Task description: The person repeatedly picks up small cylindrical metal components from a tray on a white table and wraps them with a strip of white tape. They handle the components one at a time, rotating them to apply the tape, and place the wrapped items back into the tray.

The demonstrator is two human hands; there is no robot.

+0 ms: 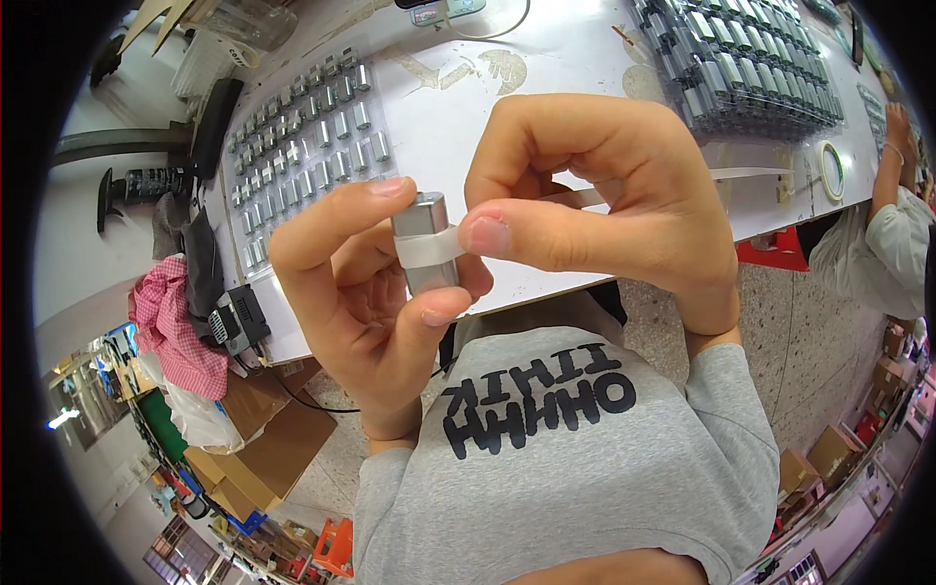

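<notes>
Upright between the fingertips and thumb of my left hand (356, 283) is a small silver metal block (421, 213) with rounded sides. A band of white tape (425, 251) runs around its middle. My right hand (614, 200) pinches the tape at the block's right side, thumb toward me. Behind the right hand, a pale strip (741, 174) stretches out to the right above the table; its path through the fingers is partly hidden. Both hands are raised over the near part of the white table (439, 127).
On the left lies a clear tray (302, 146) with rows of similar metal blocks. Stacked trays (741, 68) of blocks stand at the back right. A tape roll (830, 171) lies near the right edge. Another person's arm (889, 161) is at far right. A black device (239, 319) sits at the left edge.
</notes>
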